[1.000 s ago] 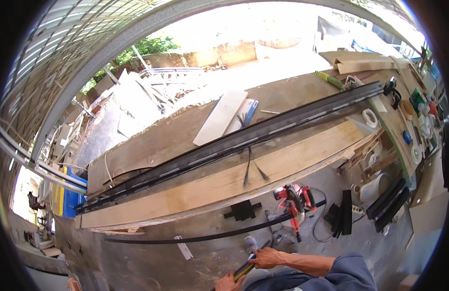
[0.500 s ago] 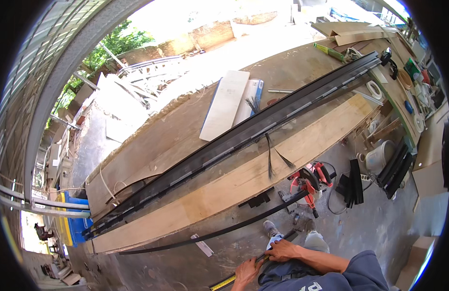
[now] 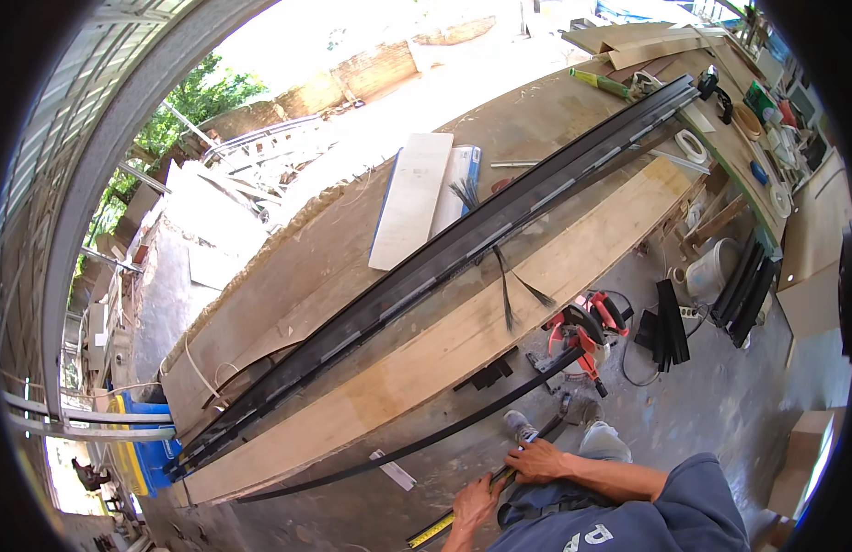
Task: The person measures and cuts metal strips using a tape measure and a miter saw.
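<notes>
Along the front of my body runs a long, narrow dark strip point(image 3: 553, 427), slanting from beside my feet down toward the lower left. My left hand point(image 3: 475, 502) is closed round its lower part. A yellow tape measure blade point(image 3: 432, 530) lies along the strip and shows just below that hand. Further up, my right hand point(image 3: 537, 460) has its fingers bent over the same strip, close to my knee. Whether the right hand also pinches something small is hidden by its fingers.
A long workbench carries a pale wooden board point(image 3: 389, 400) and long black profiles point(image 3: 426, 276). On the floor stands a red mitre saw point(image 3: 582, 340), with a curved black strip point(image 3: 417, 449) reaching to it. Black offcuts point(image 3: 663, 327) and a bucket point(image 3: 714, 267) lie beyond.
The whole view has shifted slightly. Both hands stay on the dark strip with much the same grip, a little higher in the picture.
</notes>
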A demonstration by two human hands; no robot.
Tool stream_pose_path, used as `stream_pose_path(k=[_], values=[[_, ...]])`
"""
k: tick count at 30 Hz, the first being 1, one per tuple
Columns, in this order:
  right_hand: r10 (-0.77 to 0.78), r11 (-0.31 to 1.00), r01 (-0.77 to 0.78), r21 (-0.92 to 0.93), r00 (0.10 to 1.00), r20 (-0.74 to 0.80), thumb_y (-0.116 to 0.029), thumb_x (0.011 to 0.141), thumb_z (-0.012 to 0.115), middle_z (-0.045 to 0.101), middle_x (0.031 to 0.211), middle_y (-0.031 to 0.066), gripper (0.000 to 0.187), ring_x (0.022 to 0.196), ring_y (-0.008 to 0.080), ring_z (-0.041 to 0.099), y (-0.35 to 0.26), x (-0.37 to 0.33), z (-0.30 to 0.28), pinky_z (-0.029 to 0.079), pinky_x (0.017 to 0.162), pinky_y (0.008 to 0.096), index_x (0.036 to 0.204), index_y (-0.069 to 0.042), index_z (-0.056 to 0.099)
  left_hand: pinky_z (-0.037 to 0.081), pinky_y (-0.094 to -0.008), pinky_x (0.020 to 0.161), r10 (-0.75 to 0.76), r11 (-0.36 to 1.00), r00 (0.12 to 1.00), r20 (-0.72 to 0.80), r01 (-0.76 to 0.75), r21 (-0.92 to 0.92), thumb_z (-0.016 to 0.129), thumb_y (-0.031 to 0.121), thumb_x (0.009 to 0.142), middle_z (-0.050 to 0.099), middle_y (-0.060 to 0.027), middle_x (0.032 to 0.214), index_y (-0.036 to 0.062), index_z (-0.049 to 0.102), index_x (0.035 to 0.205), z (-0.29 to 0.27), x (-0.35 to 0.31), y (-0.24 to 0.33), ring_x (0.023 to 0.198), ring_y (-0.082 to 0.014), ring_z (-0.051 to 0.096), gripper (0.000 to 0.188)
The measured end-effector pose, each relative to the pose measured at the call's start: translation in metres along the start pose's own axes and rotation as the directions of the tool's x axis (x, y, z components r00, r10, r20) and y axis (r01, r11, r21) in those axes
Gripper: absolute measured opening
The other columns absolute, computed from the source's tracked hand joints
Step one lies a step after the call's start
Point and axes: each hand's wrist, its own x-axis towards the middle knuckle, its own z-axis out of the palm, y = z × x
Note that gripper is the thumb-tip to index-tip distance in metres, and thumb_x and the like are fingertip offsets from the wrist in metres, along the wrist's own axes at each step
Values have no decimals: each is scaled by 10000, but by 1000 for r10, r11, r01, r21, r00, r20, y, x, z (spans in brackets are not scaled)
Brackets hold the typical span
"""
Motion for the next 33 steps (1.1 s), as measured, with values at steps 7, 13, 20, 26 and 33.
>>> stream_pose_path(k=[7,13,20,26,33], values=[[-113,984,107,140,993,40,-340,836,652,644,1031,138,397,967,354,642,12,1,-9,536,783,475,1125,-75,593,526,-543,860,-10,999,991,134,3,46,427,614,981,696,-243,1078,92,628,1239,-6,0,-2,988,-451,671,616],[-79,995,74,69,995,66,-325,808,716,669,1044,120,465,1010,355,636,5,2,-8,536,799,474,1181,-88,572,509,-549,879,-76,996,988,135,80,-25,442,620,969,696,-262,1069,87,625,1231,-17,-3,7,1029,-453,657,621],[-33,999,33,-5,999,21,-258,746,741,676,1052,107,511,1040,328,643,8,-2,6,562,784,455,1210,-99,595,497,-554,902,10,1000,992,129,-8,-16,464,599,970,690,-270,1094,84,614,1249,-10,10,-4,1063,-465,640,604],[-21,1000,21,-22,1000,-11,-273,760,748,671,1038,108,501,1034,324,643,5,-8,6,560,785,452,1208,-107,597,495,-559,915,25,1000,987,158,-26,4,477,593,967,688,-266,1112,90,604,1276,-1,16,-10,1079,-466,637,604],[-20,999,22,-39,999,39,-307,825,712,673,1073,120,460,1071,329,641,3,-8,4,560,791,465,1232,-134,584,499,-552,919,16,1000,988,150,-14,-15,495,588,960,689,-262,1114,85,602,1286,-11,12,-4,1082,-462,639,609]])
